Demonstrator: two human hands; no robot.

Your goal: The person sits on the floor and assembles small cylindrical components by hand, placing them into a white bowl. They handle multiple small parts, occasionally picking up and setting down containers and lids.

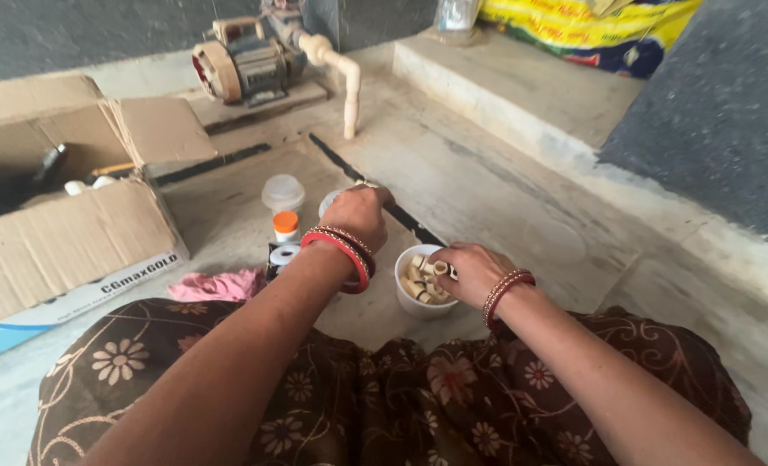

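A white cup point(405, 298) full of short cream-coloured pipe pieces stands on the concrete floor in front of my knees. My right hand point(470, 270) rests at its right rim, fingers pinching one piece point(442, 268) over the cup. My left hand point(360, 213) is curled shut over a small white container point(326, 203) farther out; what it grips is hidden. Red and gold bangles circle both wrists.
An orange-capped bottle point(285, 225), a clear lidded tub point(283, 192), a tape roll point(284, 255) and a pink rag point(219, 284) lie left of the cup. An open cardboard box point(65, 233) stands at left. A pump point(242, 65) with pipe is behind; a step rises at right.
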